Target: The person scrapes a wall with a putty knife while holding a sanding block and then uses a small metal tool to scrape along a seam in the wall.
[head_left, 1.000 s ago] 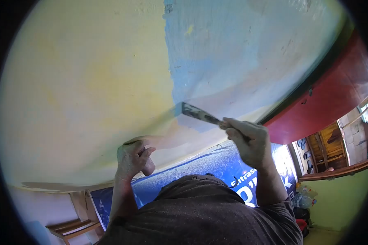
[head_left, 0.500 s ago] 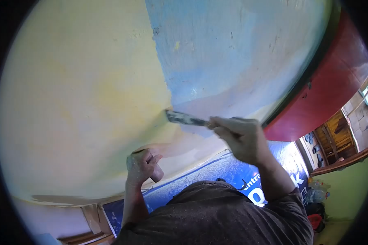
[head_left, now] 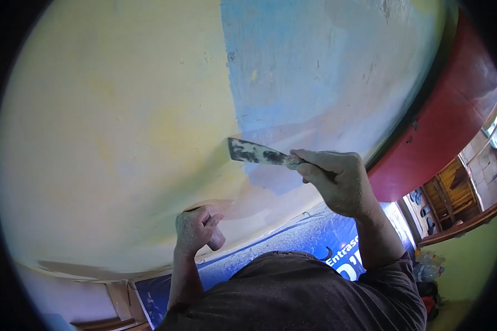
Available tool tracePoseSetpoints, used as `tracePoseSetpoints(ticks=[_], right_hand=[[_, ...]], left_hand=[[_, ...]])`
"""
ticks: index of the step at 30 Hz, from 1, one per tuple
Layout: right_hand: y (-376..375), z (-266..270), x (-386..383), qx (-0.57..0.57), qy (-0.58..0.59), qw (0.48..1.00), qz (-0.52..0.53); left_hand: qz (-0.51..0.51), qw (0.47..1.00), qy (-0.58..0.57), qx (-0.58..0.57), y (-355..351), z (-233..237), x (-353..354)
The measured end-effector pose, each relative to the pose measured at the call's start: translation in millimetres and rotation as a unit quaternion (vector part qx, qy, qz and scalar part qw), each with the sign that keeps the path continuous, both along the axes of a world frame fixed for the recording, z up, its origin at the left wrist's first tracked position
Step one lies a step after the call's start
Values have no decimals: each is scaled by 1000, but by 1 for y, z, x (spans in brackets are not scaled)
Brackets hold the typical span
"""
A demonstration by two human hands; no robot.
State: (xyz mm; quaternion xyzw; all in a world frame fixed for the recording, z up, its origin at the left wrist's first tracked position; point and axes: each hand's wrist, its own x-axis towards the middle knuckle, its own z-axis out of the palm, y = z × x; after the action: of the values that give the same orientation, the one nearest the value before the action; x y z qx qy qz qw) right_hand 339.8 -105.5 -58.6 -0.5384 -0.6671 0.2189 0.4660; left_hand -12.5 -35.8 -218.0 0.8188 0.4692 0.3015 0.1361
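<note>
Surface [head_left: 204,110] yellow left, blue right; red panel [head_left: 447,105] at right. Gripping scraper [head_left: 255,151] in right hand [head_left: 338,181], brownish object [head_left: 217,241] in left hand [head_left: 194,229].

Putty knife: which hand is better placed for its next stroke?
Probably the right hand: it holds the putty knife, its blade extended toward the wall; the left hand is lower in view, gripping a partly hidden object.
</note>
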Motion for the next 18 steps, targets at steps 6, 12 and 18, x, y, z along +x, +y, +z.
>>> tracePoseSetpoints(ticks=[6,12,18], right_hand=[[-5,27,11,32,12,998,-58],[-12,22,19,40,44,995,-84],[-22,29,14,59,-33,995,-71]], left_hand=[[3,1000,5,2,3,-12,-8],[-6,1000,28,3,6,-4,-10],[-10,1000,5,-5,2,0,-4]])
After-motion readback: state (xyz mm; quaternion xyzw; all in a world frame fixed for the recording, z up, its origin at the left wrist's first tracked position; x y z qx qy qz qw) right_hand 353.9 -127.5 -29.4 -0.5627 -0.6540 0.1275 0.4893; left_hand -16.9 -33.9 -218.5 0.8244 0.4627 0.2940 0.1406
